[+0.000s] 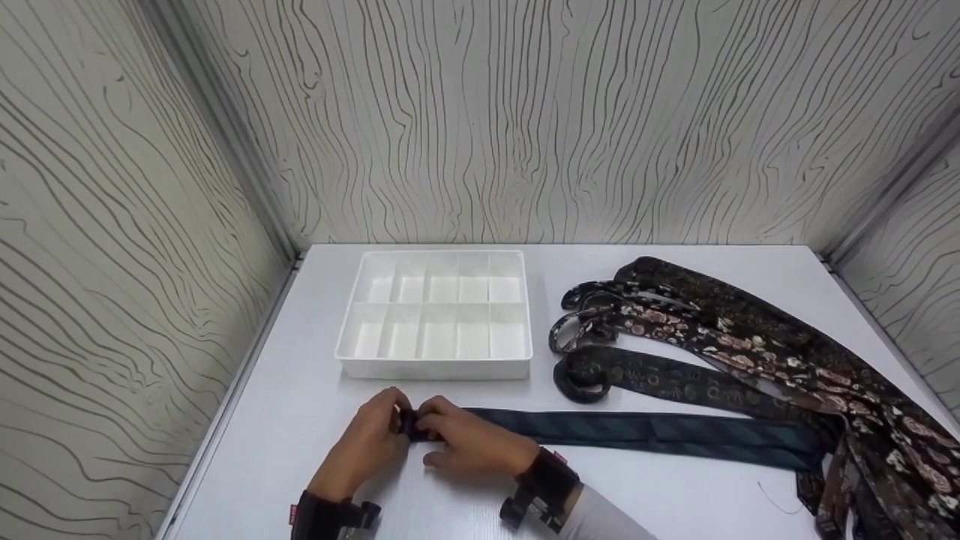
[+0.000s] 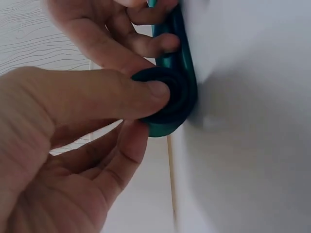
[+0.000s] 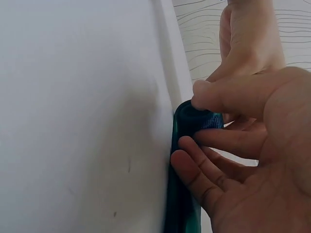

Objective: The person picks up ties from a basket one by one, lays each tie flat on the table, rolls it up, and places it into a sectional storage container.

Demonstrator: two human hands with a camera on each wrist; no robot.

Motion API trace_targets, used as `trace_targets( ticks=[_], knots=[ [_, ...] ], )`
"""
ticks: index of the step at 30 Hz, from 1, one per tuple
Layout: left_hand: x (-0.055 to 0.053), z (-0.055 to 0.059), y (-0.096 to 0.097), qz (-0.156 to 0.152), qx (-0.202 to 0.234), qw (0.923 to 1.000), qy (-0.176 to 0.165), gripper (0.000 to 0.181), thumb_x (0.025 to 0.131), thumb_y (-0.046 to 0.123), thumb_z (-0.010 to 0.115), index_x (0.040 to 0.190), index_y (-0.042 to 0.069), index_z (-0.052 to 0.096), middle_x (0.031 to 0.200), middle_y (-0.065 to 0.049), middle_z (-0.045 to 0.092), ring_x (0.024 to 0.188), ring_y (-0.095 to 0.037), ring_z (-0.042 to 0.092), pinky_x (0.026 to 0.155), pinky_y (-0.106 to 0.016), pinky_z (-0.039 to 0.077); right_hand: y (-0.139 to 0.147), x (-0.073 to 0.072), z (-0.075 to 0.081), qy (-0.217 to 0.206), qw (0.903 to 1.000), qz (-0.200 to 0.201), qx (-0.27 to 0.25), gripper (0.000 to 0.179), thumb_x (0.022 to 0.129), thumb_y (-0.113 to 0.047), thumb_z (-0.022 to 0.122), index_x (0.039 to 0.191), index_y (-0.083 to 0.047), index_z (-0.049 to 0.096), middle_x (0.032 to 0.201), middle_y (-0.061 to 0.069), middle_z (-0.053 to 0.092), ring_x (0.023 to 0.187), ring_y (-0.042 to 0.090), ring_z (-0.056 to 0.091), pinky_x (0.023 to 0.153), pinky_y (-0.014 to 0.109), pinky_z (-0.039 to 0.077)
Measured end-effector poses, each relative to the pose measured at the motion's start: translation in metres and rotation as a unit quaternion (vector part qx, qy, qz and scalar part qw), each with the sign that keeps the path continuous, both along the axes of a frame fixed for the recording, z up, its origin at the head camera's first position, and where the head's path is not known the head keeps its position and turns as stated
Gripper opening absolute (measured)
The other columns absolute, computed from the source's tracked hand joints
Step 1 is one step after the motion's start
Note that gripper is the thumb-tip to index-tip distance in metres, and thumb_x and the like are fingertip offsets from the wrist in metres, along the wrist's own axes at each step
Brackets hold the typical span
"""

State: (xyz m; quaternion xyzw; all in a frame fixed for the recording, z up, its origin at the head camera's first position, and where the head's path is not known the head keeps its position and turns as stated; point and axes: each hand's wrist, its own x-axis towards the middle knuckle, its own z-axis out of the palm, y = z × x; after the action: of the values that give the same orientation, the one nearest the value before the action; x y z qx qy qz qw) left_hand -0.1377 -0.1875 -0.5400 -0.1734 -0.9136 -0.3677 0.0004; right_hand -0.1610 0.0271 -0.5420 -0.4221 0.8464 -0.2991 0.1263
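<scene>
The left hand (image 1: 369, 441) pinches the rolled end of a green-and-navy striped tie (image 1: 622, 431) between thumb and fingers. The right hand (image 1: 480, 441) grips the same roll from its other side. The tie's unrolled length lies rightward along the counter (image 1: 259, 450), reaching a heap of dark patterned ties (image 1: 750, 352). Beyond the hands sits a white ten-compartment tray (image 1: 435, 369), just left of the heap's looped ends.

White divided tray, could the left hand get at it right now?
Probably yes: nothing stands between the left hand and the tray just beyond, though that hand is pinching the green tie's rolled end.
</scene>
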Motion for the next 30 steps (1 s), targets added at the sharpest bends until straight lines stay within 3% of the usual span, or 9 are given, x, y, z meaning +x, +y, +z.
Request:
trace_targets(
  ticks=[2, 6, 10, 15, 19, 22, 27, 30],
  knots=[
    [-0.001, 0.001, 0.003, -0.001, 0.001, 1.0, -0.002, 0.03, 0.08, -0.015, 0.072, 0.104, 0.004, 0.066, 0.099, -0.005, 0.065, 0.088, -0.016, 0.059, 0.075, -0.027, 0.052, -0.001, 0.0, -0.001, 0.018, 0.9997, -0.015, 0.004, 0.029, 0.097, -0.015, 0.076, 0.123, -0.003, 0.073, 0.139, 0.006, 0.058, 0.117, 0.009, 0.062, 0.103, 0.019, 0.051],
    [0.0, -0.002, 0.008, -0.003, -0.035, 0.999, 0.028, 0.027, 0.083, -0.007, 0.08, 0.103, 0.01, 0.075, 0.108, -0.001, 0.067, 0.102, -0.018, 0.057, 0.085, -0.033, 0.054, -0.004, -0.001, -0.003, 0.051, 0.9946, -0.089, -0.009, 0.018, 0.097, -0.021, 0.077, 0.109, -0.008, 0.074, 0.122, 0.001, 0.062, 0.102, 0.008, 0.064, 0.09, 0.02, 0.055],
    [0.001, -0.007, 0.009, 0.01, -0.073, 0.9966, 0.038, 0.026, 0.084, 0.004, 0.086, 0.105, 0.018, 0.078, 0.11, 0.005, 0.067, 0.104, -0.016, 0.054, 0.088, -0.035, 0.054, -0.006, -0.003, -0.004, 0.054, 0.9883, -0.141, -0.023, 0.026, 0.097, -0.03, 0.078, 0.111, -0.011, 0.069, 0.112, -0.002, 0.063, 0.091, 0.006, 0.062, 0.081, 0.021, 0.054],
    [0.0, -0.005, 0.009, 0.023, -0.078, 0.9964, 0.026, 0.032, 0.083, 0.006, 0.087, 0.106, 0.015, 0.067, 0.104, 0.002, 0.065, 0.1, -0.015, 0.055, 0.086, -0.035, 0.056, -0.005, -0.007, -0.006, 0.072, 0.986, -0.15, 0.001, 0.034, 0.091, -0.04, 0.083, 0.111, -0.016, 0.072, 0.103, -0.006, 0.067, 0.085, 0.002, 0.058, 0.075, 0.02, 0.051],
    [0.0, -0.005, 0.008, -0.001, -0.078, 0.9966, 0.025, 0.037, 0.082, 0.001, 0.085, 0.109, 0.015, 0.066, 0.111, 0.002, 0.063, 0.106, -0.016, 0.057, 0.09, -0.037, 0.056, -0.002, -0.009, -0.007, 0.088, 0.9837, -0.156, 0.008, 0.034, 0.087, -0.043, 0.086, 0.106, -0.018, 0.074, 0.099, -0.008, 0.066, 0.084, 0.002, 0.057, 0.073, 0.02, 0.049],
    [0.0, -0.006, 0.007, -0.022, -0.073, 0.9967, 0.03, 0.037, 0.081, -0.005, 0.083, 0.11, 0.015, 0.07, 0.116, 0.003, 0.063, 0.108, -0.017, 0.057, 0.089, -0.036, 0.056, 0.001, -0.01, -0.008, 0.092, 0.9837, -0.154, 0.014, 0.034, 0.087, -0.041, 0.086, 0.11, -0.018, 0.075, 0.102, -0.007, 0.065, 0.088, 0.003, 0.058, 0.075, 0.022, 0.051],
    [-0.003, -0.005, 0.01, -0.031, -0.052, 0.9973, 0.04, 0.037, 0.08, -0.005, 0.081, 0.112, 0.012, 0.072, 0.116, 0.001, 0.064, 0.108, -0.019, 0.059, 0.092, -0.037, 0.057, 0.004, -0.01, -0.01, 0.092, 0.9845, -0.149, 0.011, 0.031, 0.089, -0.03, 0.085, 0.116, -0.018, 0.076, 0.107, -0.006, 0.066, 0.096, 0.006, 0.061, 0.083, 0.025, 0.055],
    [-0.004, -0.005, 0.012, -0.033, -0.02, 0.9991, 0.016, 0.041, 0.081, -0.004, 0.08, 0.117, 0.01, 0.067, 0.121, -0.003, 0.062, 0.108, -0.021, 0.065, 0.092, -0.038, 0.059, 0.007, -0.01, -0.013, 0.076, 0.9851, -0.154, 0.003, 0.028, 0.089, -0.025, 0.085, 0.115, -0.017, 0.076, 0.105, -0.006, 0.066, 0.096, 0.006, 0.063, 0.086, 0.027, 0.056]
  ],
)
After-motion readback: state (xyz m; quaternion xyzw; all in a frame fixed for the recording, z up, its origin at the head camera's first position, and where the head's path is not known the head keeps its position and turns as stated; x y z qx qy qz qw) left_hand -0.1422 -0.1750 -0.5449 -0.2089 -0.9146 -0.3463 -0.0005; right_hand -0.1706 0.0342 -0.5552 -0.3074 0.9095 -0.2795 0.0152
